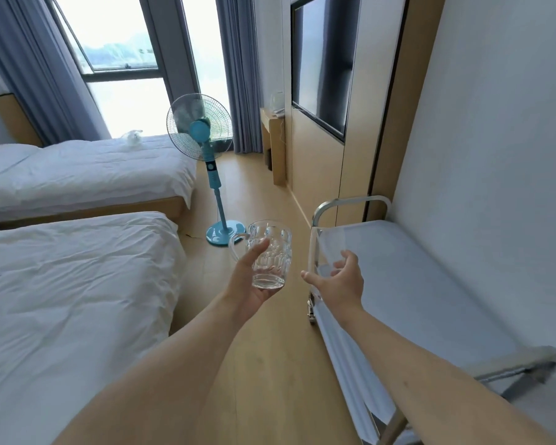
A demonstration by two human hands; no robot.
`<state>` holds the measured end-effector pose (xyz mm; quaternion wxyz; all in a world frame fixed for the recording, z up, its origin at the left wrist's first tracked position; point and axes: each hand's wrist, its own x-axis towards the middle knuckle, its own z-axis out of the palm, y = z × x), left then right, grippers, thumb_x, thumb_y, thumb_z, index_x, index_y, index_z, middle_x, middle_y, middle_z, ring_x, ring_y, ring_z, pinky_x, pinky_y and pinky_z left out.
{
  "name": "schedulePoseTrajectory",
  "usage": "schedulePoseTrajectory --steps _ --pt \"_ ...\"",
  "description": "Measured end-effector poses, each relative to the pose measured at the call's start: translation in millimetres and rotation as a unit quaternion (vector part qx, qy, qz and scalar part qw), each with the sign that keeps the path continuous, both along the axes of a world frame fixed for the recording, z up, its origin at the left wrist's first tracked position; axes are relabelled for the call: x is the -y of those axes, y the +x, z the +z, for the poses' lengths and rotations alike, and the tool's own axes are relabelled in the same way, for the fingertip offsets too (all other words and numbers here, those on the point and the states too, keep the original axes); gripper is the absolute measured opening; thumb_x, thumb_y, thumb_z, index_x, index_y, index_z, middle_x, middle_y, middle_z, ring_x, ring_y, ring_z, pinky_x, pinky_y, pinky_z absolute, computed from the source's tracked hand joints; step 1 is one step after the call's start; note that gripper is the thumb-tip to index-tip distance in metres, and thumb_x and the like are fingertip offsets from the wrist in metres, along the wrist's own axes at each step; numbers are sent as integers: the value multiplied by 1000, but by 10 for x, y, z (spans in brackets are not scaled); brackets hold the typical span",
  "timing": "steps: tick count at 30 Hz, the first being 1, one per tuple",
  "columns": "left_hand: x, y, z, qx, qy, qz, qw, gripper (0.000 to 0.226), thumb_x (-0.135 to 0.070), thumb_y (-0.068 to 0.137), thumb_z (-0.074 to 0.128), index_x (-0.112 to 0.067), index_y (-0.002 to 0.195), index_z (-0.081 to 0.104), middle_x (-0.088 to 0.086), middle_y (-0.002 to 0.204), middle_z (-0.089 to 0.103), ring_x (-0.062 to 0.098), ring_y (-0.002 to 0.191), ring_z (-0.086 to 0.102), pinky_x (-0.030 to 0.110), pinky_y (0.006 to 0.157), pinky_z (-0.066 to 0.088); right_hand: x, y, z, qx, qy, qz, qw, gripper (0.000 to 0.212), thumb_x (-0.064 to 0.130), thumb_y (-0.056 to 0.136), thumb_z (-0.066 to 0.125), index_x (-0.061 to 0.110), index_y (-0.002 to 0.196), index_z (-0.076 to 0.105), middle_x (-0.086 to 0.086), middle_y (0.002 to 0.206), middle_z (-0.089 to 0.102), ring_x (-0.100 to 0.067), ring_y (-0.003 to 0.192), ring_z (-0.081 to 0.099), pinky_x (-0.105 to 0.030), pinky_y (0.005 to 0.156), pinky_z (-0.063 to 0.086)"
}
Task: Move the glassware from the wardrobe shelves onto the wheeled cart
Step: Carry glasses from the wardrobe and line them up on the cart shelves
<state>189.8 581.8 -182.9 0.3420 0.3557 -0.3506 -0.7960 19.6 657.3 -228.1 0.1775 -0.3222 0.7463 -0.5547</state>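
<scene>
My left hand holds a dimpled glass mug from below, fingers curled round its body, handle pointing left, above the wooden floor beside the cart. My right hand grips a tall clear glass, hard to make out against the pale surface, at the left edge of the wheeled cart. The cart stands against the wall. Two white beds lie to my left, a blue standing fan beyond them.
</scene>
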Motion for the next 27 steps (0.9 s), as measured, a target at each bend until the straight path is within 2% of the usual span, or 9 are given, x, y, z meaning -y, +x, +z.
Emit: schedulePoseTrajectory --steps 3,6,10,13,17,21,22,25,27 --pt "281 -207 -109 16 24 16 999 71 -39 72 85 -8 131 62 22 116 66 33 95 67 46 94 55 247 -188 -61 2 12 -12 1000 103 40 65 94 13 147 36 -2 120 52 -20 107 55 -42 97 50" --pt "581 -393 -170 17 42 25 999 69 -39 77 82 -7 133 60 23 124 62 34 100 64 47 97 53 492 -344 -114 6 24 -21 999 103 40 66 94 14 146 36 -2 121 51 -20 108 54 -41 96 50" --pt "1056 -611 -281 15 55 4 998 65 -39 76 84 -5 128 62 21 113 66 34 97 67 50 97 55 867 -512 -199 4 32 -46 998 102 40 66 93 14 146 36 -2 120 51 -19 106 54 -38 93 51" --pt "1492 -780 -399 26 63 -22 997 67 -40 72 87 -6 125 64 19 105 70 34 92 71 51 91 58 1223 -631 -296 3 35 -72 997 102 41 66 93 15 146 36 -1 120 50 -20 108 54 -39 95 50" --pt "2097 -977 -538 60 61 -79 993 77 -42 64 91 -13 130 63 19 118 68 34 97 71 50 85 59 1684 -738 -457 13 53 -113 992 103 42 65 93 16 147 35 -1 121 50 -19 108 53 -43 98 50" --pt "2670 -1177 -657 102 52 -120 986 70 -42 57 92 -19 118 68 11 90 77 29 84 76 45 74 62 2092 -807 -526 31 67 -159 984 103 39 66 93 17 147 35 -1 123 49 -20 110 53 -40 99 48" --pt "2801 -1237 -684 109 54 -129 984 67 -40 58 92 -18 116 68 12 92 77 29 84 76 45 73 63 2183 -820 -542 36 71 -170 982 102 38 66 93 17 148 35 -1 124 49 -20 111 53 -40 99 48" --pt "3136 -1415 -755 139 64 -148 977 58 -34 66 92 -15 116 69 18 116 71 33 99 74 54 86 60 2403 -848 -606 47 84 -203 975 103 38 66 93 18 148 34 -1 126 49 -19 114 52 -40 100 47" --pt "3302 -1524 -818 157 63 -159 973 57 -32 68 91 -14 116 68 20 120 69 33 102 72 54 87 60 2496 -862 -661 57 89 -225 969 104 40 65 93 20 148 34 0 126 49 -19 114 52 -39 100 48"
